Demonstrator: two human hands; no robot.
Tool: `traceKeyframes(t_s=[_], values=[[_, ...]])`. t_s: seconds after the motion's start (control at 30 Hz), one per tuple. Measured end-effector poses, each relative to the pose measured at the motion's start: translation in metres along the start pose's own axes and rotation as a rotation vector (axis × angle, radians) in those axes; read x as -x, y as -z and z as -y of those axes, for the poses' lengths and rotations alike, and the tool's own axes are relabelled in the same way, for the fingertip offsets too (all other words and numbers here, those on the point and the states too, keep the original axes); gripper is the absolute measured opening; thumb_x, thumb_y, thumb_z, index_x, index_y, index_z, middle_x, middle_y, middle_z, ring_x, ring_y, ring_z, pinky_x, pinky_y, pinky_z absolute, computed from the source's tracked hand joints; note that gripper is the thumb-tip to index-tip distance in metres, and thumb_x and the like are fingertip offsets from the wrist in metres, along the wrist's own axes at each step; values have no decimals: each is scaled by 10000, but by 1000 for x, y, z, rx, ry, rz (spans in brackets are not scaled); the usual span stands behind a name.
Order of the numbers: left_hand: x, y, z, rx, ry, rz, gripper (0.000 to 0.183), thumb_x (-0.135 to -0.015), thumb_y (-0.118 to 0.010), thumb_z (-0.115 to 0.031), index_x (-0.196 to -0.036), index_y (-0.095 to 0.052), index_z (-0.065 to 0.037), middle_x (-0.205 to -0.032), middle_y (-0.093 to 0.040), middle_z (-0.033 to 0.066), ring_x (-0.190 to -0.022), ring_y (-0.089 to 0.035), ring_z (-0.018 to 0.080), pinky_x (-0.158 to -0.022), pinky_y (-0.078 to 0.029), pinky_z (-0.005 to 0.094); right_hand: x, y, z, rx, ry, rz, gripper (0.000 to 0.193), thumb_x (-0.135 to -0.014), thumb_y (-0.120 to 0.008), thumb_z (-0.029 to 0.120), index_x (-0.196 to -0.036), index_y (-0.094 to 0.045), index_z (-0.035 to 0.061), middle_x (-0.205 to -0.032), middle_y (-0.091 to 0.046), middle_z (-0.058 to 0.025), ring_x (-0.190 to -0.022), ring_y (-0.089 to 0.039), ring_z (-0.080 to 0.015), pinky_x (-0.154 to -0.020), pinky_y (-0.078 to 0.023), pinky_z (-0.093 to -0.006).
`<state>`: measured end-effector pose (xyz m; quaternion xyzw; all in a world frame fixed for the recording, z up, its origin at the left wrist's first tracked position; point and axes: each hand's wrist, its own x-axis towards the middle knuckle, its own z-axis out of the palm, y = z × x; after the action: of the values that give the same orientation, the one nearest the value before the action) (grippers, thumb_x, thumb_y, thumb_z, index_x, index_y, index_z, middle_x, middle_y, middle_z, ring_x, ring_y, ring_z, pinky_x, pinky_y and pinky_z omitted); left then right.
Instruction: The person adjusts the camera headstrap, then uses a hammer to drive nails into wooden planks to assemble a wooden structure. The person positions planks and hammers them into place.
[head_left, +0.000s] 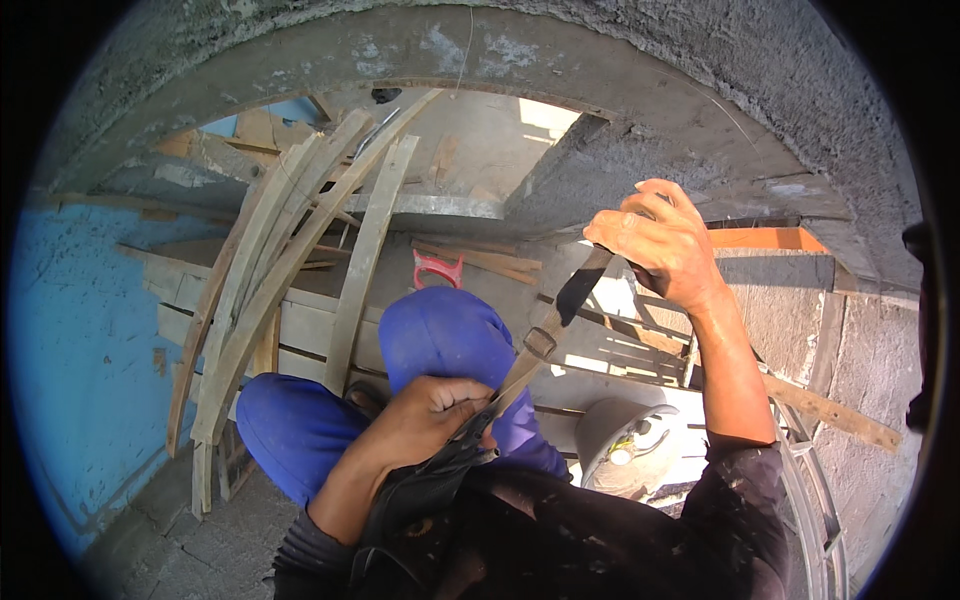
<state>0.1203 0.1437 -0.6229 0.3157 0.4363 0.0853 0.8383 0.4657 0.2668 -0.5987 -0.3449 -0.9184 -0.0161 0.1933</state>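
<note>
A brown webbing strap (518,375) with a square buckle (540,343) runs stretched between my two hands, over my blue-clad knee. My right hand (655,240) is raised at the right, its fingers closed on the strap's dark upper end (580,285). Low by my lap, my left hand (437,420) is closed round the lower end, where the strap meets a black bag-like piece (415,510) lying against my body. The join under the left fingers is partly hidden.
Long curved wooden boards (265,265) lean at the left, beside a blue wall (90,350). A red tool handle (438,268) lies beyond my knee. A grey bucket (590,435) with things in it stands at the right, near a metal ladder (810,490). A concrete arch (400,45) curves overhead.
</note>
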Motion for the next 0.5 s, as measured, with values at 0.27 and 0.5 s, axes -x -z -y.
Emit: traceKeyframes(t_s=[0.27,0.5], values=[[-19,1,-12,-71,-322,-43,406,-1170,-551,-230,-1481,-570,31,-1272,-736,143,-1192,-697,175,-1043,-571,350,-23,-8,5,-133,-143,-83,378,-718,-794,0,-1085,-803,86,-1007,-806,-39,-934,-740,-270,-845,-593,-400],[-62,3,-56,-19,-480,-20,380,-1169,-558,-268,-1440,-630,-11,-1258,-732,67,-1154,-703,141,-1017,-573,329,-27,-22,17,-240,-258,-223,218,-737,-805,36,-951,-761,44,-885,-771,-78,-782,-740,-278,-709,-600,-394]])
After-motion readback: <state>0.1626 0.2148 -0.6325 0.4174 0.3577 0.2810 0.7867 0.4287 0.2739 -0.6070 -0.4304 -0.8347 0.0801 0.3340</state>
